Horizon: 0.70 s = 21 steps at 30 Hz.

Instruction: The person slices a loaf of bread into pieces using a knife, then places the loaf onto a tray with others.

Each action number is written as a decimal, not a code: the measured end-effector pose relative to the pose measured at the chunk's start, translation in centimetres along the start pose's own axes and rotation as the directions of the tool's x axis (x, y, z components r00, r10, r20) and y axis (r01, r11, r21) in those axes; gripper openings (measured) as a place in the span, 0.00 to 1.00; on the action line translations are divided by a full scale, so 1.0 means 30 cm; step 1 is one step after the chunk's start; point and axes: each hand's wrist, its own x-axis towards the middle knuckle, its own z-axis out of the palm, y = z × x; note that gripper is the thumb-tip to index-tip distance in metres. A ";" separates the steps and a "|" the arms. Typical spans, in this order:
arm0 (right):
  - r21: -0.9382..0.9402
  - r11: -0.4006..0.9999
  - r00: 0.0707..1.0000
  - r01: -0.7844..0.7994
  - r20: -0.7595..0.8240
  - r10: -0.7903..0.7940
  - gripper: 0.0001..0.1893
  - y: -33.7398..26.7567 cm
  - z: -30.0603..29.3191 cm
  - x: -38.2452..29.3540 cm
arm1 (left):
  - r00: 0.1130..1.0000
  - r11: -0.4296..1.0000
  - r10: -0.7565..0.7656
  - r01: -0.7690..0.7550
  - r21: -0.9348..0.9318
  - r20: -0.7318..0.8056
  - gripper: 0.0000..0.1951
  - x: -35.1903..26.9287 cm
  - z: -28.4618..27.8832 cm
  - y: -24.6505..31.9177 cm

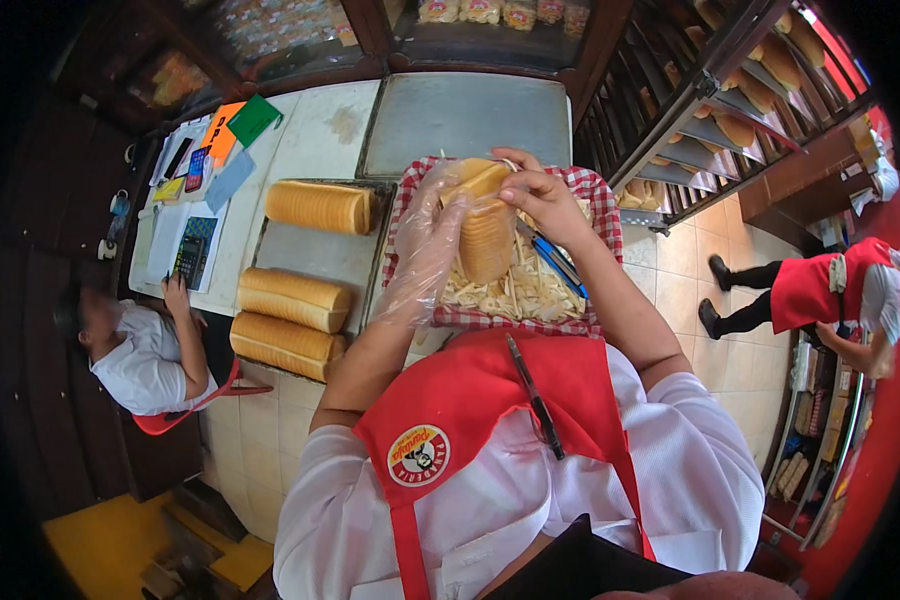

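My left hand (431, 232), in a clear plastic glove, grips a bagged loaf of bread (486, 244) held over a basket lined with red-and-white checked cloth (604, 199). My bare right hand (538, 196) pinches the clear bag at the loaf's upper end. Pale shredded strips (487, 296) fill the basket below. A blue tool, perhaps a cutter (559, 262), lies on them at the right. Left of the basket, three ridged loaves rest on a metal tray (292, 251): one loaf (319, 206) at the back, another (294, 300) nearer and a third (286, 346) at the near edge.
An empty-looking metal tray (469, 116) lies behind the basket. At the left, a seated person (150, 352) is by papers, phones and a calculator (190, 259). Bread racks (742, 112) stand at the right, with a standing person in a red apron (817, 289) beyond.
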 end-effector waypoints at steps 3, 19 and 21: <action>0.035 0.998 0.999 0.044 -0.009 -0.043 0.04 -0.002 -0.001 -0.020 | 0.999 0.991 0.031 -0.026 0.133 -0.035 0.21 0.044 -0.008 -0.025; -0.258 0.966 0.997 0.016 0.080 0.004 0.02 0.060 -0.003 -0.238 | 0.996 0.994 0.026 -0.017 0.109 -0.089 0.36 0.110 -0.003 -0.064; -0.349 0.931 0.995 0.102 0.038 -0.095 0.03 0.020 0.010 -0.258 | 0.996 0.999 -0.036 0.039 0.030 -0.087 0.37 0.112 -0.001 -0.024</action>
